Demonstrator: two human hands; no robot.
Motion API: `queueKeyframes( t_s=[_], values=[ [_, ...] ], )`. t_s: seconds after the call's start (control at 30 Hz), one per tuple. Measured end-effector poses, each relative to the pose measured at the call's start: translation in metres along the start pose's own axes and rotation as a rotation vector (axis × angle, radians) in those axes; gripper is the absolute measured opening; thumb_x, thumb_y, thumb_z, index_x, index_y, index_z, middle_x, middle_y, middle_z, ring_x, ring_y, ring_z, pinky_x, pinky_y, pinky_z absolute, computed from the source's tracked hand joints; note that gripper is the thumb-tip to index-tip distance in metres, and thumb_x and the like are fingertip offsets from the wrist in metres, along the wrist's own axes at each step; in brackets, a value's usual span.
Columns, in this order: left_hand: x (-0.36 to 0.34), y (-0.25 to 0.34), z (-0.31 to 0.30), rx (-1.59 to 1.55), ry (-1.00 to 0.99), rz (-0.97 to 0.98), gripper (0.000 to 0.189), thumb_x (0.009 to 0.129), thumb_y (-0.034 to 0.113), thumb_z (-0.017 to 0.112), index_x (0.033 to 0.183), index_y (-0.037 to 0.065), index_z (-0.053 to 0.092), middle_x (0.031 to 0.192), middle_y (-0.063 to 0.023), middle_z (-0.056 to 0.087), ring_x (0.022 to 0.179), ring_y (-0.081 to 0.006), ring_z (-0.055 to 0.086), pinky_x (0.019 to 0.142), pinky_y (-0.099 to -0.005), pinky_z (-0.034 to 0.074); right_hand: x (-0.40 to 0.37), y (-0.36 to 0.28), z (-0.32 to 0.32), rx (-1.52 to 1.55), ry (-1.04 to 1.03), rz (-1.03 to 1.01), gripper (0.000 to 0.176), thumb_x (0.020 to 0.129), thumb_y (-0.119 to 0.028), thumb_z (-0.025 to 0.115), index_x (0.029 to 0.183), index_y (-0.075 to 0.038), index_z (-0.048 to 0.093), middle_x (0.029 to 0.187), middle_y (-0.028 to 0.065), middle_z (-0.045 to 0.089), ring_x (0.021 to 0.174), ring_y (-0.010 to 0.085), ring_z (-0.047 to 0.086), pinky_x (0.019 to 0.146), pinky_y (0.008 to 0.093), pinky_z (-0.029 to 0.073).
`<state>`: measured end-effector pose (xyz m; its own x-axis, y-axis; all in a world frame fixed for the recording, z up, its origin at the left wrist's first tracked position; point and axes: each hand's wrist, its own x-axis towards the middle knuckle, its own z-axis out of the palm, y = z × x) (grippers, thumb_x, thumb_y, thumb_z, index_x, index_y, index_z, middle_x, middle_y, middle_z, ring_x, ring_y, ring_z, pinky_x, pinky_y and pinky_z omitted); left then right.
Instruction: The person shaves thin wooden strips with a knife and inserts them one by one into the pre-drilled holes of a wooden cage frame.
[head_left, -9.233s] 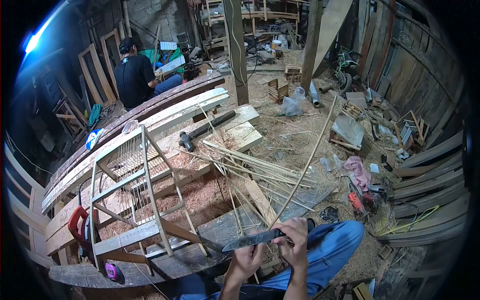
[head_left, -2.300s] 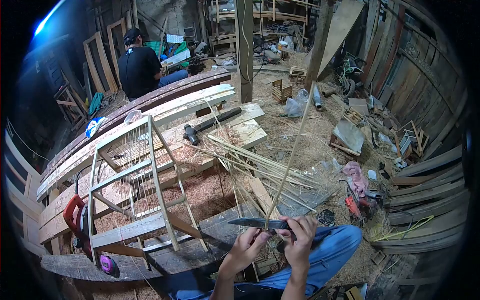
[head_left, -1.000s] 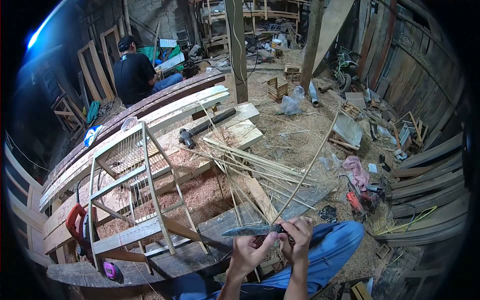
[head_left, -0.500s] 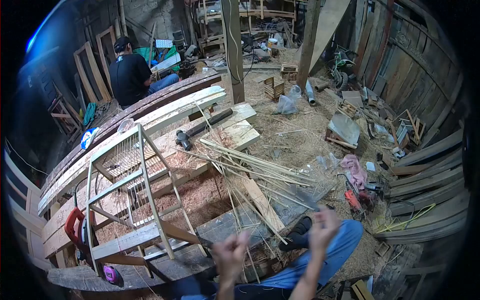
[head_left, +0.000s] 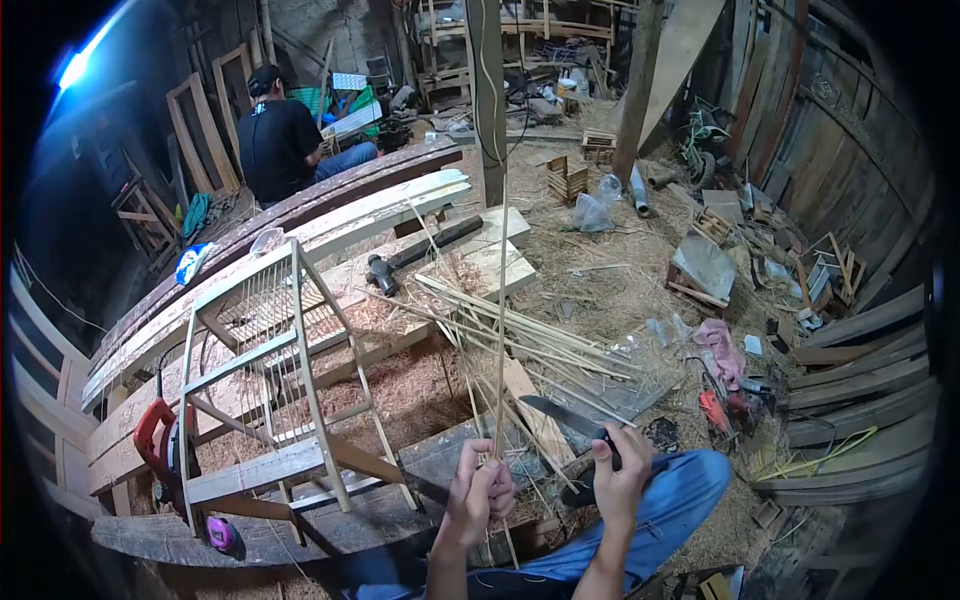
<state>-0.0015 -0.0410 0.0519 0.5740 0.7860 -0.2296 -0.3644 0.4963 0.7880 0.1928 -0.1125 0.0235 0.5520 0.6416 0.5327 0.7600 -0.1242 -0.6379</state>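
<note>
My left hand (head_left: 480,495) is closed around a long, thin bamboo strip (head_left: 503,300) that stands almost upright in front of me. In my right hand (head_left: 622,478) is a knife (head_left: 562,412), its dark handle in my fingers and its blade pointing left toward the strip. The blade looks apart from the strip. Beyond both hands lies a loose pile of thin strips (head_left: 560,340). A flat wooden board (head_left: 535,410) rests under some of them.
Left of my hands stands a slatted wooden frame (head_left: 310,375). A hammer (head_left: 383,275) lies on the planks. A red power tool (head_left: 152,438) and purple tape measure (head_left: 220,534) are far left. Another person (head_left: 278,140) sits behind the beams. Posts rise beyond.
The strip now stands upright in my left hand. The knife, blurred before, shows clearly in my right hand, its blade pointing left. The whole view has shifted slightly.
</note>
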Motion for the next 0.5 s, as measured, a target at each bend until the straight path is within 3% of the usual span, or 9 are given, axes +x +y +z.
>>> queueKeyframes(
  t_s=[0.07,0.13,0.2,0.37,0.4,0.5],
  values=[
    [0.004,-0.005,-0.001,0.025,-0.002,0.022,0.011,0.108,0.015,0.044,0.116,0.01,0.04,0.074,0.001,0.036,0.055,-0.006,0.03,0.048,-0.0236,0.027,-0.002,-0.014,0.005,0.136,-0.082,0.159,0.033,0.096,-0.037,0.068,0.107,-0.006,0.074,0.086,0.0093,0.066,0.082,0.0318,0.06,0.079,0.0425,0.044],
    [0.005,-0.007,-0.001,0.05,0.002,0.051,0.009,0.108,0.015,0.045,0.115,0.009,0.041,0.075,0.0016,0.037,0.056,-0.0058,0.031,0.049,-0.0231,0.028,0.0,-0.02,0.01,0.168,-0.026,0.043,0.031,0.097,-0.034,0.069,0.109,-0.006,0.074,0.088,0.0104,0.068,0.082,0.0332,0.061,0.076,0.0431,0.045],
    [0.006,-0.007,-0.001,0.059,-0.012,0.081,0.008,0.109,0.014,0.047,0.113,0.008,0.044,0.076,0.0026,0.039,0.058,-0.0045,0.033,0.05,-0.0222,0.03,0.0,-0.029,0.008,0.225,-0.184,0.138,0.031,0.098,-0.03,0.068,0.108,-0.001,0.072,0.102,0.0151,0.072,0.092,0.0322,0.067,0.084,0.0366,0.05],
    [0.002,-0.006,-0.005,0.135,0.02,0.125,0.009,0.109,0.013,0.048,0.114,0.007,0.045,0.076,0.0038,0.04,0.057,-0.0029,0.033,0.049,-0.0218,0.029,-0.006,-0.003,0.01,0.177,-0.09,0.114,0.026,0.091,-0.028,0.075,0.105,-0.006,0.075,0.09,0.0112,0.069,0.083,0.0333,0.063,0.078,0.0431,0.047],
    [0.003,-0.006,-0.007,0.14,0.009,0.14,0.01,0.109,0.014,0.048,0.115,0.006,0.045,0.076,0.0039,0.041,0.057,-0.0025,0.034,0.048,-0.0217,0.029,-0.005,0.0,0.003,0.194,-0.125,0.201,0.027,0.089,-0.029,0.077,0.104,-0.007,0.076,0.089,0.0102,0.07,0.083,0.0319,0.063,0.08,0.0422,0.046],
    [0.005,-0.007,-0.011,0.162,0.02,0.14,0.01,0.109,0.015,0.049,0.115,0.007,0.045,0.076,0.004,0.041,0.056,-0.0021,0.033,0.047,-0.0212,0.03,-0.001,0.004,-0.012,0.179,-0.109,0.142,0.029,0.085,-0.031,0.081,0.102,-0.007,0.077,0.087,0.0093,0.07,0.083,0.0301,0.063,0.08,0.0401,0.045]
  ],
)
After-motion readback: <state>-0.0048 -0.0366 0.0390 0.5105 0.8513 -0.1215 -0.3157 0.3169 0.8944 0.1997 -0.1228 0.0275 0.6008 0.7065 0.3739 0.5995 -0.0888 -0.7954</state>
